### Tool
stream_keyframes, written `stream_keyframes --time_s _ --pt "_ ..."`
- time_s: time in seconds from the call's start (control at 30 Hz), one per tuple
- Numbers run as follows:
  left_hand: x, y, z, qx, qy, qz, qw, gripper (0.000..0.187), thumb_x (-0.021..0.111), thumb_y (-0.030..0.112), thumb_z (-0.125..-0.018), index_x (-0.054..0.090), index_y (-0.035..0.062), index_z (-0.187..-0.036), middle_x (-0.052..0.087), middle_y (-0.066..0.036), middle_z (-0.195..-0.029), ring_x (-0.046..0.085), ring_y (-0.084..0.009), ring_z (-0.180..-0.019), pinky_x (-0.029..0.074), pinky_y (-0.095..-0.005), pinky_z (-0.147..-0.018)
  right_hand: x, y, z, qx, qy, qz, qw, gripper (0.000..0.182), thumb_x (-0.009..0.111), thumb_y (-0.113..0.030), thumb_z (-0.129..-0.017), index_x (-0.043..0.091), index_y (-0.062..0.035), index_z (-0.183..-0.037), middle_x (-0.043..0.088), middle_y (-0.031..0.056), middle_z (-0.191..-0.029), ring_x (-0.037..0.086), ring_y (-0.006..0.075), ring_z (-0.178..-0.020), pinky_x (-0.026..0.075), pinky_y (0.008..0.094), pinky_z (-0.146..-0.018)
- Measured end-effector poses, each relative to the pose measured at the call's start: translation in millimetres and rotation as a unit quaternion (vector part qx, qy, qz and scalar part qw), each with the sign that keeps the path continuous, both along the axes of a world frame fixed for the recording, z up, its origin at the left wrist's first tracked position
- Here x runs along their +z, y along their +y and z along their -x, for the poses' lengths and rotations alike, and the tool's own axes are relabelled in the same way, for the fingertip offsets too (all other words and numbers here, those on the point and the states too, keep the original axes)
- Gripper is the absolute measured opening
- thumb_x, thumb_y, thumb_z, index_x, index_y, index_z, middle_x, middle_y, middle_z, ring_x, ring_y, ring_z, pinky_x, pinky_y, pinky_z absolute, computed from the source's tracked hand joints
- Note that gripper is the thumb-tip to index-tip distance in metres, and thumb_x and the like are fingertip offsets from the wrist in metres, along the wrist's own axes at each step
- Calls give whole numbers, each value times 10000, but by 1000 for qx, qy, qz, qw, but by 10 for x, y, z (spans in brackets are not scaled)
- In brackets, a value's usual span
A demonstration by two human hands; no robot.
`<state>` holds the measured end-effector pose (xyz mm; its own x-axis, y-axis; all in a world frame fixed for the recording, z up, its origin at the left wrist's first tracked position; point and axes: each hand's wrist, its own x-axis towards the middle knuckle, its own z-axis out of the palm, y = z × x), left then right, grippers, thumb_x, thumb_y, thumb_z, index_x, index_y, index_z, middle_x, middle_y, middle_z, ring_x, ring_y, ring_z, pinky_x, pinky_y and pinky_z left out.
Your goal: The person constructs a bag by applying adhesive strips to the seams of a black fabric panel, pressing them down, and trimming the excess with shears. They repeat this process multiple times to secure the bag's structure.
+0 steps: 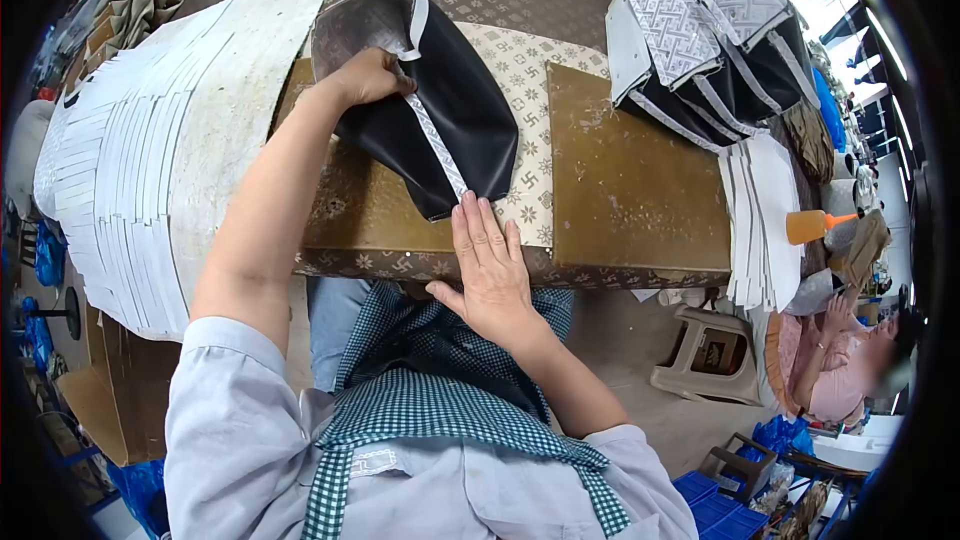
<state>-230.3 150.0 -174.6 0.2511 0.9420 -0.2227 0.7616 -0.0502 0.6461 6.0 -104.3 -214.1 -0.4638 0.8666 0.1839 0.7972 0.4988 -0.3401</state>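
Note:
A black leather-like piece point(465, 90), shaped like an open pouch, lies on the table with a patterned light strip point(436, 137) running down its middle. My left hand point(368, 78) is closed on its upper part, thumb and fingers pinched near the strip's top end. Flat and with fingers stretched out, my right hand point(492, 265) rests at the lower end of the strip, fingertips touching the black piece. Beneath the piece is a patterned cream sheet point(535, 175) on the brown table surface point(635, 180).
Stacked white strips point(130, 170) cover the left side. Black and patterned pieces point(700, 40) are piled at the upper right, above more white strips point(755, 230) and an orange bottle point(808, 227). A stool point(708, 355) and another person point(835, 365) are at the right.

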Motion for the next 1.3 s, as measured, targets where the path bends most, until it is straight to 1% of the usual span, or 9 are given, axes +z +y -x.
stream_keyframes --time_s 0.07,0.37,0.47,0.6,0.73,1.03,1.13,1.17,1.3 --pt "-28 -57 -17 12 -11 -48 999 266 763 282 -824 741 17 -833 720 -87 -800 635 -154 -782 484 -312 -764 -44 -81 -10 -1 6 4 1000 1019 703 -463 -816 172 16 -1543 137 197 -1621 168 342 -1497 160 569 -1179" --pt "-135 -58 47 23 7 -78 997 300 728 315 -814 758 42 -937 731 -165 -949 687 -287 -928 499 -365 -850 -121 -190 -122 0 62 -33 998 849 697 -373 -844 303 -42 -1520 283 127 -1592 261 281 -1472 181 510 -1189" --pt "154 -110 133 26 56 -124 990 308 723 295 -819 746 16 -948 731 -169 -942 689 -281 -899 502 -370 -847 -153 -190 -114 -8 83 -49 995 845 693 -374 -846 304 -44 -1520 286 118 -1592 268 277 -1469 175 508 -1190" --pt "1121 -587 64 5 -8 -118 993 349 741 273 -822 700 -47 -954 704 -114 -832 654 -186 -794 510 -334 -755 -179 -209 -114 -14 152 -74 985 689 678 -334 -865 443 -38 -1441 400 114 -1532 347 287 -1424 199 509 -1177" --pt "1856 -1062 -243 -105 139 -243 954 329 731 264 -799 691 -32 -938 679 -195 -782 659 -307 -733 508 -388 -713 -273 -193 -137 -7 221 -90 971 652 694 -286 -851 476 -42 -1416 458 111 -1490 421 289 -1365 234 509 -1163" --pt "2188 -1470 -677 -206 152 -324 911 266 725 186 -830 653 -64 -886 598 -154 -690 549 -246 -637 438 -363 -619 47 -205 -17 -5 158 -145 977 771 711 -288 -820 388 -96 -1493 317 49 -1586 329 296 -1416 266 532 -1143" --pt "2269 -1509 -739 -243 167 -344 892 238 718 156 -835 649 -67 -884 596 -139 -739 564 -239 -689 458 -355 -663 85 -243 -112 9 162 -166 973 688 696 -272 -832 458 -89 -1451 388 46 -1548 354 291 -1403 266 519 -1145" --pt "2267 -1457 -734 -260 158 -359 882 229 713 144 -837 645 -69 -883 594 -134 -760 570 -236 -709 465 -354 -682 123 -295 -153 9 208 -203 957 553 697 -219 -827 573 -69 -1345 528 56 -1437 448 291 -1319 333 497 -1106" --pt "2570 -1406 -886 -285 181 -362 869 162 677 89 -852 648 -59 -909 596 -97 -860 630 -223 -798 529 -329 -754 158 -500 -286 6 357 -203 912 335 690 -73 -805 684 -14 -1135 690 116 -1171 609 294 -1059 486 381 -935"
